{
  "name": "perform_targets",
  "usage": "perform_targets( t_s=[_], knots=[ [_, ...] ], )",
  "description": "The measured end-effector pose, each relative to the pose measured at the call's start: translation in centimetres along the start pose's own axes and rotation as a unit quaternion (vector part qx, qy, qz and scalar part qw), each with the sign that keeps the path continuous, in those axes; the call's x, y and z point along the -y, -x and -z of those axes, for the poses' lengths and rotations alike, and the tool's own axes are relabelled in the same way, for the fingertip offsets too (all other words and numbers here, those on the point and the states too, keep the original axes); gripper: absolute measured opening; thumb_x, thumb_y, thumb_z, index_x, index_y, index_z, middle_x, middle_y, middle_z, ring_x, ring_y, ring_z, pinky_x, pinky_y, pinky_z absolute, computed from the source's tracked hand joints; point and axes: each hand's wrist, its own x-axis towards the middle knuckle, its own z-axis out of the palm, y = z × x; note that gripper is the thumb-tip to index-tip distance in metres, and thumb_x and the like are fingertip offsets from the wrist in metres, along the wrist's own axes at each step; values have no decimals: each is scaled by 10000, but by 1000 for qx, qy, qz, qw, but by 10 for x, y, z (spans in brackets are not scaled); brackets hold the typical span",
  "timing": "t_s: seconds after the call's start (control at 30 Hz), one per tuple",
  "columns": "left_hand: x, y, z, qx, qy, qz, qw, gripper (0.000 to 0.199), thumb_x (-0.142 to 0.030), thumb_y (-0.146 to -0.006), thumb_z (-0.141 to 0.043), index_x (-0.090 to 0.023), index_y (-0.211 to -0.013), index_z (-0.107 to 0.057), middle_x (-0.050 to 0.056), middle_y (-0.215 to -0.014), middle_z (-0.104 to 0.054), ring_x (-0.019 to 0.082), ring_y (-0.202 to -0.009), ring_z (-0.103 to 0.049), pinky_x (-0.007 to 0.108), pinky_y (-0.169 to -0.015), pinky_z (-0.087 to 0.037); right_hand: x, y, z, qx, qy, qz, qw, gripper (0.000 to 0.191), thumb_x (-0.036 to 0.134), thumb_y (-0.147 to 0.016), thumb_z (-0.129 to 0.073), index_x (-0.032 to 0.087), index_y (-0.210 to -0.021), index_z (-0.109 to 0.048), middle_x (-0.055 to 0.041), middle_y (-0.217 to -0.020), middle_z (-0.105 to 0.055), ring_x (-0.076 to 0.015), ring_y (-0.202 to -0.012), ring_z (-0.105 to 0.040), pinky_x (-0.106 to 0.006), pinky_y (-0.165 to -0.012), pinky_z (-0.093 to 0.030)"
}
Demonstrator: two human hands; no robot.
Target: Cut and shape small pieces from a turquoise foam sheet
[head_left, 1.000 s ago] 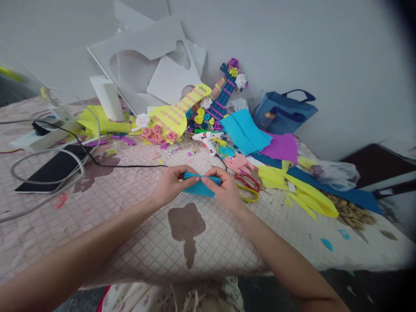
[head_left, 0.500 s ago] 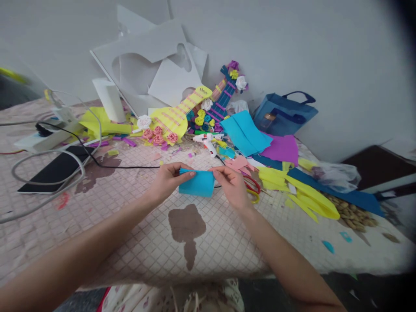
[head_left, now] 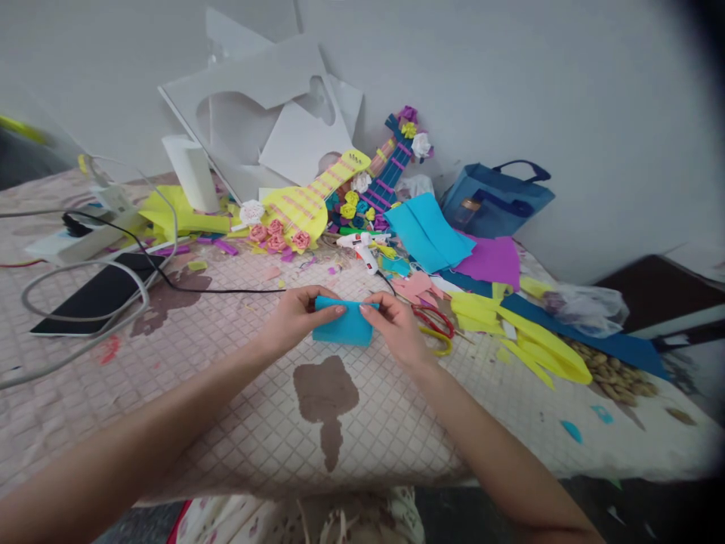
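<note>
From the head view, the one thing that matters in space is how the blue paper lies between my two hands: its long axis runs left to right, roughly along the front edge of the desk, and its far border sits right at my fingertips while the rest of it faces that front edge. It is over the middle of the desk, just beyond the brown patch on the cover; whether its lower border touches the cover I cannot tell. Neither hand is nearer, since both touch it. My left grip is pinched on the far left corner, thumb laid across the near face and the other fingers behind. My right grip has the far right part pinched between thumb and forefinger, the tips nearly together with only the paper's thickness between them. The two thumbs stand apart, with a short stretch of the upper border showing between them. Just beside my right grip, toward the right edge of the desk, are the scissors, red and yellow loops showing. Toward the far edge, beyond both hands, lies the white glue gun, and a larger blue sheet rests to its right.
</note>
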Motion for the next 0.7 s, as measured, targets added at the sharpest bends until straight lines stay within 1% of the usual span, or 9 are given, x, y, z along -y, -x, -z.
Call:
perform_targets(
  t_s=[0.1, 0.2, 0.3, 0.4, 0.47, 0.6, 0.7],
  knots=[
    [0, 0, -3, -6, -33, -2, 999, 288, -377, -621, -787, -168, -770, -657, -8, -680, -636, 114, -598, -563, 206, -515, -420, -1, 0, -1, -3, 27, 17, 999, 215, 412, -792, -639, 207, -744, -595, 28, -639, -510, -114, -581, -457, -236, -523, -370],
    [-1, 0, -6, -21, -41, -7, 999, 293, -388, -604, -792, -165, -747, -665, 10, -721, -662, 131, -638, -580, 219, -555, -436, -1, 2, -3, 0, 39, 30, 999, 194, 383, -803, -632, 203, -743, -597, 27, -651, -520, -111, -590, -460, -235, -542, -374],
    [-2, 0, -7, -25, -26, 2, 999, 297, -421, -632, -768, -156, -732, -675, 30, -742, -678, 148, -670, -590, 234, -587, -443, 0, 3, -4, -1, 38, 38, 999, 192, 376, -806, -632, 195, -750, -600, 24, -665, -532, -108, -597, -464, -233, -555, -379],
    [-2, 0, -5, -25, -2, 26, 999, 310, -449, -685, -724, -151, -766, -700, 35, -748, -685, 145, -674, -582, 235, -601, -433, 2, 3, -4, -8, 38, 38, 999, 200, 384, -802, -636, 191, -759, -608, 20, -669, -543, -111, -605, -467, -235, -564, -382],
    [-2, -2, -2, -12, 17, 41, 999, 324, -465, -716, -695, -151, -790, -716, 32, -738, -684, 139, -661, -571, 231, -599, -423, 3, 3, -4, -14, 37, 38, 998, 194, 379, -801, -640, 191, -759, -613, 19, -671, -548, -113, -611, -469, -236, -572, -384],
    [-3, -4, 4, 43, 70, 66, 994, 352, -477, -756, -660, -164, -898, -736, 37, -766, -699, 139, -682, -578, 227, -618, -434, 3, 2, -3, -33, 22, 33, 999, 189, 376, -784, -660, 198, -735, -621, 22, -646, -545, -112, -589, -464, -237, -552, -378],
    [-4, -6, 8, 62, 96, 85, 990, 369, -479, -766, -655, -167, -947, -731, 46, -791, -703, 140, -689, -587, 230, -625, -450, 0, 0, -1, -42, 8, 31, 999, 185, 375, -764, -680, 201, -725, -635, 22, -637, -552, -114, -578, -465, -239, -539, -375]
  ],
)
